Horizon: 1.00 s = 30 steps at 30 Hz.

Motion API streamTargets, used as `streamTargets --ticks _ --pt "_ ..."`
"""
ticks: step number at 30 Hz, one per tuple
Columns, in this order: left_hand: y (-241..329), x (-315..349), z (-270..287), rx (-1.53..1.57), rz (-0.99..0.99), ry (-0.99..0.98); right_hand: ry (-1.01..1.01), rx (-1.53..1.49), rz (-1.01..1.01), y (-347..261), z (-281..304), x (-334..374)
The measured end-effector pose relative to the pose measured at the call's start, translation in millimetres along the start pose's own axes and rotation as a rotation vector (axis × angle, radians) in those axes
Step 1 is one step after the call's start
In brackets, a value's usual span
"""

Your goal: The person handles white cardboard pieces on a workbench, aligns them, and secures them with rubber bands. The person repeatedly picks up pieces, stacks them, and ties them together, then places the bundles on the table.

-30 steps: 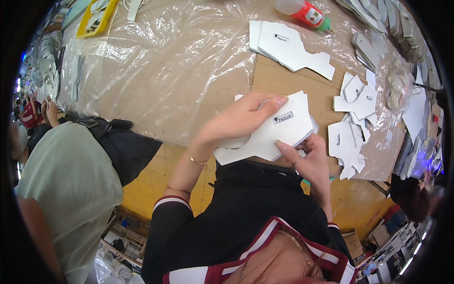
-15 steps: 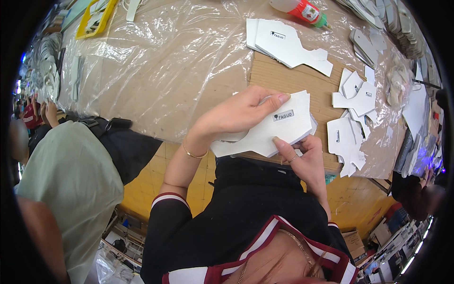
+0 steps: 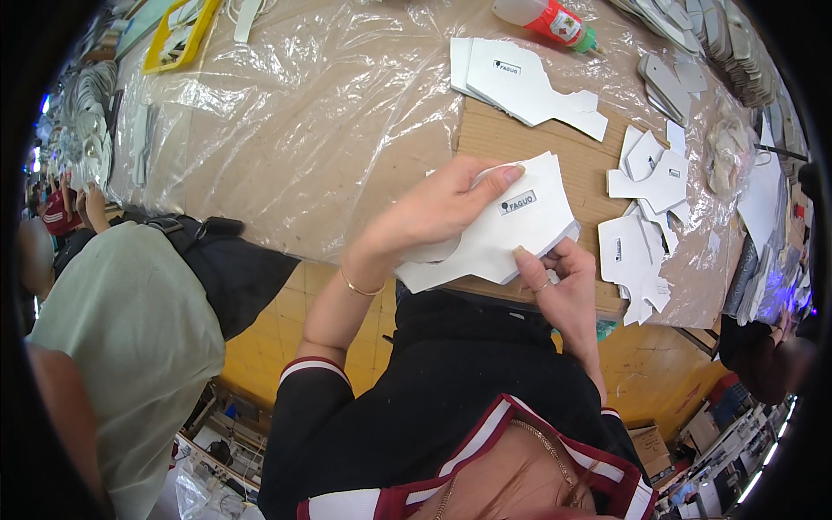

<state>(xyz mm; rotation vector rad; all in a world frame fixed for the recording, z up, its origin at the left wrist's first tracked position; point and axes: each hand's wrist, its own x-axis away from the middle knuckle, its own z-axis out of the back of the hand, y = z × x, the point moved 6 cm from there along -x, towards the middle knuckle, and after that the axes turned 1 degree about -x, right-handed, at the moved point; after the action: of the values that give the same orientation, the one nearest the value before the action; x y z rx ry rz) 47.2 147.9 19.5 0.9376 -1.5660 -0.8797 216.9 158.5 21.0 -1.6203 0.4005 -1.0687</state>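
The left hand [image 3: 433,212] covers the upper left part of the white cut piece [image 3: 511,234], so its outline there cannot be traced, and how many layers it has is unclear. The right hand [image 3: 555,286] hides its lower right corner. The red-capped bottle [image 3: 546,17] is cut off by the top edge. The stacks at the far right rim [image 3: 737,43] blur together, perhaps more cut pieces.

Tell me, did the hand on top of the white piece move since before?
Yes. The left hand slid a little along the white piece toward its small label, its fingertips now nearer that label.
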Motion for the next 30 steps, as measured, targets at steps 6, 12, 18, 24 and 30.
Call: streamTargets --ticks 6,12,18,24,30 --pt "-3.2 8.8 -15.3 0.086 -0.098 0.153 0.187 0.02 0.197 -8.5 5.3 -6.6" --pt "-4.5 13.0 -27.7 0.01 -0.183 0.227 0.317 -0.066 0.267 -17.3 6.1 -8.1" --pt "-4.6 12.4 -28.1 0.009 -0.201 0.276 0.277 -0.041 0.289 -19.0 4.1 -12.0" --pt "-6.4 12.4 -27.1 -0.035 -0.191 0.342 0.357 -0.102 0.3 -12.8 -1.1 -14.6" --pt "-9.6 10.2 -29.1 -0.037 -0.214 0.37 0.408 0.023 0.357 -9.6 -2.1 -16.2"
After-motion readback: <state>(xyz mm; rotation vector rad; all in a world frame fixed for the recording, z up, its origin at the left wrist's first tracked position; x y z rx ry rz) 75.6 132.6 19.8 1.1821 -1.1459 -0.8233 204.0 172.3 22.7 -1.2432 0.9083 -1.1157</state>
